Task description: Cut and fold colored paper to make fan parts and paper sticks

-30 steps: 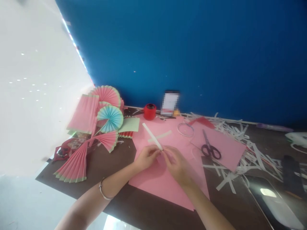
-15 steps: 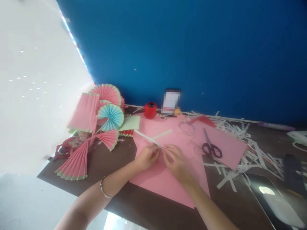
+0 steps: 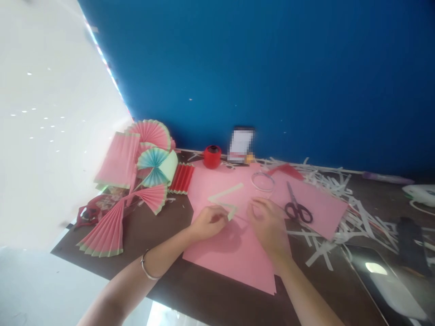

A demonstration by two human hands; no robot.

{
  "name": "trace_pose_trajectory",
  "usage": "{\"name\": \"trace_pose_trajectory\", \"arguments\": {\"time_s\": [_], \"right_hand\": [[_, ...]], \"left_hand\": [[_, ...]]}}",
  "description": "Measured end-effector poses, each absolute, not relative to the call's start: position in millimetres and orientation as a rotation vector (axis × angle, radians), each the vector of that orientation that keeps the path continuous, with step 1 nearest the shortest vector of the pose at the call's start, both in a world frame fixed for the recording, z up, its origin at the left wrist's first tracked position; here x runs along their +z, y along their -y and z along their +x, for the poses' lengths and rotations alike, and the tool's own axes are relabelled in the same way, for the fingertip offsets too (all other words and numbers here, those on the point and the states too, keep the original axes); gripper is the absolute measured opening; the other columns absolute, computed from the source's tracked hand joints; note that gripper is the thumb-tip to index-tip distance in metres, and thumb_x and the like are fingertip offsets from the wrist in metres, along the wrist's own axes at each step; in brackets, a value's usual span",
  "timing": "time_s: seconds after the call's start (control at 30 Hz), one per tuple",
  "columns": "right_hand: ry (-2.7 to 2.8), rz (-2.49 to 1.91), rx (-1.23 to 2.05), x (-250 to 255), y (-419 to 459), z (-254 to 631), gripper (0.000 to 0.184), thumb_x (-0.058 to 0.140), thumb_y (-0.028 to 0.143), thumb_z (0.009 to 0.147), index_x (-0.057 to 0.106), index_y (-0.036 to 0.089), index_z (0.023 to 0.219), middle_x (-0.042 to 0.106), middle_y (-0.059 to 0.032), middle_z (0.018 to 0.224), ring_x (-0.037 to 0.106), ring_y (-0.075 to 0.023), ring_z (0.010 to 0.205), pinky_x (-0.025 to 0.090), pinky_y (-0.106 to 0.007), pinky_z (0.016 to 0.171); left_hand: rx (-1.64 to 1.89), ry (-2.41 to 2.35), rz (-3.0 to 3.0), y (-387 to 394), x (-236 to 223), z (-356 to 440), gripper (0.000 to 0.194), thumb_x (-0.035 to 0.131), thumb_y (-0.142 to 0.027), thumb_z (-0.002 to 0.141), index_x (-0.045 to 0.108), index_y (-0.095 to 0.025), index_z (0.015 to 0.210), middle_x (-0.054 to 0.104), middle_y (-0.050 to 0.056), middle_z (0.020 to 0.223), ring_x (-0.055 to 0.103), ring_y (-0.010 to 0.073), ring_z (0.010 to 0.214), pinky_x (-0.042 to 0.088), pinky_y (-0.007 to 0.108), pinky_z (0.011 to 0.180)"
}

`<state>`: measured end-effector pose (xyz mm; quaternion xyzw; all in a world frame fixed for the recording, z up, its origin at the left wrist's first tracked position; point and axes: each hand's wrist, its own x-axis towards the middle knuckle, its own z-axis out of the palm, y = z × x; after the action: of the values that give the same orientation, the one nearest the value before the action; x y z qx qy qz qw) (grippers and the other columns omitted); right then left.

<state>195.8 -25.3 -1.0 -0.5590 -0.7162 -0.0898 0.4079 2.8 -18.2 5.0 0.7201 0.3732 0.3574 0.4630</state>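
Over at the desk (image 3: 146, 232), the left hand (image 3: 208, 223) pinches a bent pale strip (image 3: 232, 213) above pink paper (image 3: 234, 265), probably steadying its fold, while the right hand (image 3: 267, 224) hangs nearby, loosely parted, seemingly empty.

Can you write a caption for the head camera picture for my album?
Left hand holding a pale strip, right hand apart from it, over pink paper, folded fans and scissors nearby.
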Motion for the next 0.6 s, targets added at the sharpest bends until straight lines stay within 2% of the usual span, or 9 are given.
{"name": "trace_pose_trajectory", "arguments": {"time_s": [0.2,0.37,0.53,0.6], "right_hand": [[1.551,-1.547,-0.485,-9.9,0.4,242.8,0.01,0.054,0.022,0.074,0.062,0.017,0.07,0.065,-0.0087,0.079,0.058,-0.023,0.078,0.046,-0.037,0.073],[1.364,-1.692,-0.591,-6.6,0.9,297.9,0.011,0.051,0.018,0.069,0.06,0.018,0.063,0.063,-0.0106,0.076,0.059,-0.0272,0.078,0.043,-0.043,0.075],[1.217,-1.793,-0.584,-13.1,9.9,344.3,0.017,0.049,0.015,0.073,0.064,0.021,0.077,0.063,-0.0101,0.079,0.059,-0.0376,0.085,0.04,-0.055,0.075],[1.148,-1.789,-0.607,-9.9,12.3,344.7,0.027,0.049,0.012,0.072,0.065,0.021,0.092,0.063,-0.0136,0.091,0.056,-0.0424,0.092,0.037,-0.06,0.076]], "left_hand": [[0.879,-0.686,1.36,13.9,6.7,-4.8,0.013,0.056,-0.021,0.073,0.066,-0.013,0.069,0.063,0.004,0.075,0.058,0.0167,0.075,0.043,0.028,0.075],[0.863,-0.564,1.17,9.3,3.9,-7.4,0.012,0.058,-0.02,0.068,0.068,-0.013,0.063,0.065,0.006,0.071,0.059,0.0189,0.072,0.044,0.031,0.076],[0.827,-0.506,1.098,8.2,2.2,-7.2,0.011,0.06,-0.02,0.062,0.068,-0.013,0.061,0.064,0.007,0.067,0.059,0.02,0.07,0.045,0.034,0.074],[0.787,-0.54,1.103,8.9,5.3,-7.1,0.011,0.061,-0.021,0.061,0.068,-0.013,0.061,0.064,0.007,0.067,0.059,0.0205,0.07,0.045,0.034,0.075]]}}
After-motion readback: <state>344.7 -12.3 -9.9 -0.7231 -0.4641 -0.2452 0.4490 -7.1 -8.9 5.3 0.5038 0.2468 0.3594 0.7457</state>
